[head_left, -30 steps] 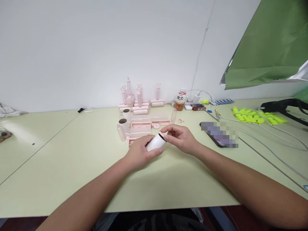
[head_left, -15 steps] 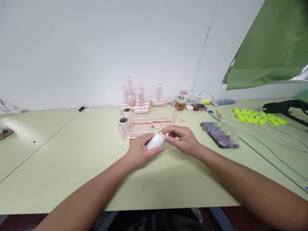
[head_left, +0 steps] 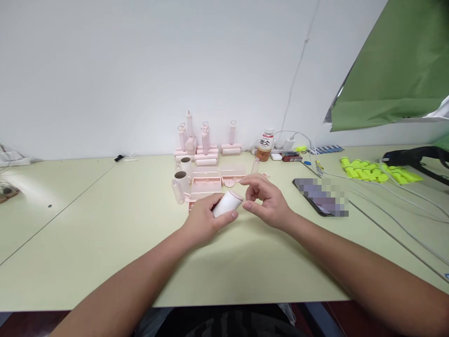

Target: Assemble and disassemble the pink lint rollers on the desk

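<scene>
My left hand is wrapped round a white lint roller roll, held tilted above the table with one end toward the right. A pink end cap sits in that end. Just right of it, my right hand is empty, thumb and fingers apart and curved, not touching the roll. Beyond the hands lie pink lint roller cases with clear covers. Two more white rolls stand upright to their left, beside a clear pink handle.
Several assembled pink lint rollers stand against the wall. Right of them are a drink bottle, a small red box and white cables. A phone and yellow pieces lie on the table's right side.
My right hand has let go of the roll's end and drawn slightly right, its fingers opening. The pink cap now sits in the roll's end. My left hand keeps its grip.
</scene>
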`<state>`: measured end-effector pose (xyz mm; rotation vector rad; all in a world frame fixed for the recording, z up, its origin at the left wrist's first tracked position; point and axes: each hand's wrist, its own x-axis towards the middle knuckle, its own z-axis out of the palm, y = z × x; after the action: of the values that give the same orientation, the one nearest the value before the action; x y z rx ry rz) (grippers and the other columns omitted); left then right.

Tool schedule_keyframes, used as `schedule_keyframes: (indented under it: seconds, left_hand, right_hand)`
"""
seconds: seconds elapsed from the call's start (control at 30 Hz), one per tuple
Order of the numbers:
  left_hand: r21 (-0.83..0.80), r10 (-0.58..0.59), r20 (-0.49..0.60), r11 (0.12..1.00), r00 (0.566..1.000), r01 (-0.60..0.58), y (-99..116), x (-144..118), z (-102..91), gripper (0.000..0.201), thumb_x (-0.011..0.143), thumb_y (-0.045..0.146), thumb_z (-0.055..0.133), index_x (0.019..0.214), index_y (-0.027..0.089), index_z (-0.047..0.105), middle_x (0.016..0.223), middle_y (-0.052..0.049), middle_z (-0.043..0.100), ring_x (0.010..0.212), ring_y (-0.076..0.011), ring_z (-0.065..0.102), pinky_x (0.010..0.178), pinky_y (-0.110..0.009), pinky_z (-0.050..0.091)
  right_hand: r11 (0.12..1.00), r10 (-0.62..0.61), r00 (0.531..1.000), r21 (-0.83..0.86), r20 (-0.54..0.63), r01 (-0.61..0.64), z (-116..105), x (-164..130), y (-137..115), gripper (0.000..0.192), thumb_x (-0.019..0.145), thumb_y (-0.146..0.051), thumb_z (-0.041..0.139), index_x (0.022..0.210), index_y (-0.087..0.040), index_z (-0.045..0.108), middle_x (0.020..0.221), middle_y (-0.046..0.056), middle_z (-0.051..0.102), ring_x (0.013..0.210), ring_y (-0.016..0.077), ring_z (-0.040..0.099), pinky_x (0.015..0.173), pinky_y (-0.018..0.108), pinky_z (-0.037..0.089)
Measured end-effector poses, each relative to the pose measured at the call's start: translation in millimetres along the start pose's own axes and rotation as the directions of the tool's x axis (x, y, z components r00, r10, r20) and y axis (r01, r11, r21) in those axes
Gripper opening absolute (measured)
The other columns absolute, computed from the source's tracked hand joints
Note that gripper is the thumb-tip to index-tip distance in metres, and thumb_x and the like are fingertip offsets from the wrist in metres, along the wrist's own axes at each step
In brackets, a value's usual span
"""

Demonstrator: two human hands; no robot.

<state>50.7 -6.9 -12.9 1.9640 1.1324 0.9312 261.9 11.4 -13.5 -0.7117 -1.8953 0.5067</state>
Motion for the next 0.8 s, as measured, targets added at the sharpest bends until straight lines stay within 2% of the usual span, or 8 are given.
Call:
schedule_keyframes:
  seconds: [0.17,0.23,0.33,0.43,0.53,0.6,0.7,0.8]
  left_hand:
    - [0.006,-0.016,-0.022,1.0,1.0,0.016,-2.2,0.4,0.6,0.037,0.079,0.05,0.065,0.102,0.022,0.068,0.089,-0.002,0.068,0.08,-0.0211,0.059,0.068,-0.029,0.042]
    - [-0.03,-0.04,-0.045,0.999,0.998,0.038,-4.8,0.9,1.6,0.041,0.08,0.05,0.064,0.109,0.022,0.066,0.089,-0.003,0.068,0.078,-0.0207,0.06,0.066,-0.029,0.043]
    - [-0.199,-0.114,-0.119,0.976,0.986,0.088,-8.1,2.2,2.3,0.066,0.082,0.049,0.063,0.139,0.023,0.042,0.085,-0.003,0.067,0.071,-0.0189,0.061,0.061,-0.027,0.043]
    - [-0.389,-0.164,-0.142,0.916,0.976,0.097,-9.2,4.0,1.5,0.082,0.086,0.049,0.059,0.152,0.025,0.016,0.079,-0.001,0.065,0.065,-0.0173,0.062,0.057,-0.026,0.045]
    - [-0.455,-0.177,-0.137,0.885,0.975,0.097,-9.8,6.0,0.8,0.076,0.085,0.052,0.059,0.148,0.027,0.024,0.074,0.0,0.062,0.06,-0.0166,0.062,0.054,-0.025,0.046]
    - [-0.46,-0.18,-0.135,0.882,0.974,0.099,-10.4,6.9,0.8,0.068,0.083,0.053,0.061,0.14,0.026,0.035,0.069,0.002,0.061,0.057,-0.0161,0.06,0.051,-0.025,0.045]
    - [-0.503,-0.202,-0.134,0.857,0.97,0.109,-9.8,7.6,0.1,0.056,0.079,0.053,0.065,0.123,0.026,0.043,0.066,0.005,0.06,0.054,-0.0149,0.059,0.049,-0.023,0.045]
    - [-0.565,-0.263,-0.17,0.816,0.95,0.125,-6.1,8.2,-2.6,0.047,0.076,0.051,0.068,0.105,0.024,0.043,0.065,0.006,0.058,0.052,-0.0141,0.059,0.042,-0.021,0.043]
  right_hand:
    - [0.997,-0.003,0.988,0.081,0.152,-0.009,-0.3,-1.4,-1.7,0.032,0.087,-0.04,0.061,0.114,-0.024,0.057,0.103,0.006,0.057,0.063,0.0115,0.05,0.056,0.027,0.045]
    - [0.992,0.074,0.99,0.093,0.123,-0.086,0.3,-0.2,7.4,0.029,0.09,-0.039,0.054,0.114,-0.022,0.056,0.102,0.007,0.06,0.063,0.0119,0.051,0.056,0.027,0.045]
    - [0.973,0.214,0.975,-0.102,0.054,-0.208,3.9,4.2,30.7,0.031,0.091,-0.032,0.05,0.12,-0.02,0.055,0.109,0.009,0.063,0.066,0.0139,0.055,0.06,0.029,0.047]
    - [0.918,0.268,0.946,-0.348,0.184,-0.193,11.6,10.2,54.1,0.043,0.089,-0.024,0.05,0.132,-0.019,0.05,0.132,0.012,0.057,0.082,0.0183,0.063,0.077,0.036,0.05]
    - [0.862,0.32,0.906,-0.482,0.277,-0.157,20.8,15.5,65.9,0.053,0.089,-0.025,0.05,0.141,-0.018,0.043,0.146,0.013,0.048,0.119,0.0266,0.056,0.098,0.042,0.044]
    - [0.819,0.358,0.884,-0.555,0.299,-0.144,25.3,17.8,66.6,0.054,0.09,-0.03,0.049,0.143,-0.018,0.041,0.148,0.012,0.046,0.131,0.0289,0.047,0.103,0.043,0.04]
    - [0.783,0.385,0.868,-0.61,0.315,-0.126,28.2,17.9,62.3,0.05,0.091,-0.034,0.051,0.139,-0.018,0.046,0.141,0.013,0.053,0.125,0.0297,0.052,0.098,0.042,0.043]
    - [0.769,0.369,0.887,-0.627,0.28,-0.122,27.8,15.0,59.2,0.035,0.092,-0.03,0.05,0.124,-0.017,0.057,0.125,0.013,0.062,0.111,0.0262,0.059,0.088,0.037,0.046]
